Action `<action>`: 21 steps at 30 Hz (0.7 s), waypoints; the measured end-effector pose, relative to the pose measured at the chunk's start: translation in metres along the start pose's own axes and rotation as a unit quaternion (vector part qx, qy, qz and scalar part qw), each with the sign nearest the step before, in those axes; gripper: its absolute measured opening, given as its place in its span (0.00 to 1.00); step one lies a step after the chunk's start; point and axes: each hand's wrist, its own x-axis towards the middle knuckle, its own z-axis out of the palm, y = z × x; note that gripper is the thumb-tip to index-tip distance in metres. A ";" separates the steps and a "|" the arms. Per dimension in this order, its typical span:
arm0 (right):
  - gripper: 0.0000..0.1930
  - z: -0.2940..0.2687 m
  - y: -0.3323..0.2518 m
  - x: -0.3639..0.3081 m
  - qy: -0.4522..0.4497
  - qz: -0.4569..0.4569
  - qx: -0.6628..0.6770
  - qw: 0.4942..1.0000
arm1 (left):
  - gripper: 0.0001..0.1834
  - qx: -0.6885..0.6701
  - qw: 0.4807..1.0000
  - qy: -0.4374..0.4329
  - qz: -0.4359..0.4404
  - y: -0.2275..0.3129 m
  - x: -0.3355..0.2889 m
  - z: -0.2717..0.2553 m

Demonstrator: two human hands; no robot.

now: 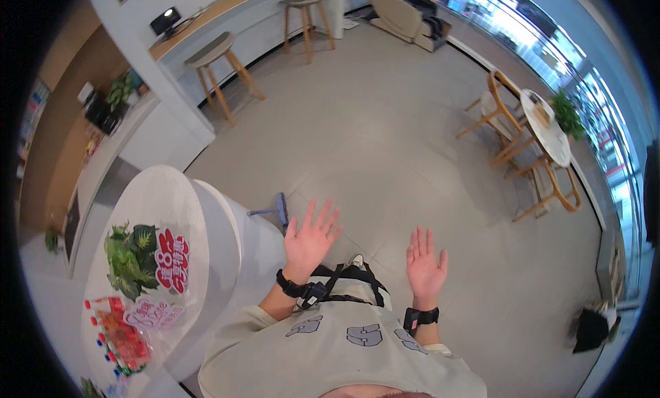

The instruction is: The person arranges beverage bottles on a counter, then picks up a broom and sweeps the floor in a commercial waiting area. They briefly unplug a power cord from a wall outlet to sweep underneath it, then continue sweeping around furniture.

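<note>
My left hand [309, 241] is held out in front of me, palm showing and fingers spread, with nothing in it. Level with it on the other side, my right hand [426, 269] is also open and bare, its fingers stretched out. Each wrist wears a black strap with a small device, the left strap [292, 285] and the right strap [421, 318]. Closest to my left hand is a blue T-shaped tool head [281, 209], perhaps a broom or mop, low beside the counter. Neither hand touches anything.
A rounded white counter [161, 191] at my left bears a leafy plant [130, 257], printed signs [172, 260] and several red drink bottles [124, 336]. Wooden stools [213, 50] stand by a far bar. At right are a white table [546, 133], wooden chairs [502, 109] and windows.
</note>
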 end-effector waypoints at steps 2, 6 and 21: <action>0.30 0.009 -0.005 0.034 0.009 0.033 0.011 0.999 | 0.31 0.010 0.998 0.006 0.055 0.007 0.011 0.000; 0.29 0.020 -0.007 0.083 0.020 0.071 -0.008 0.997 | 0.30 0.009 0.987 0.020 0.158 0.026 0.035 -0.011; 0.30 0.033 0.063 0.256 0.038 0.067 -0.051 0.996 | 0.24 0.857 0.116 0.470 -0.175 0.314 0.159 -0.300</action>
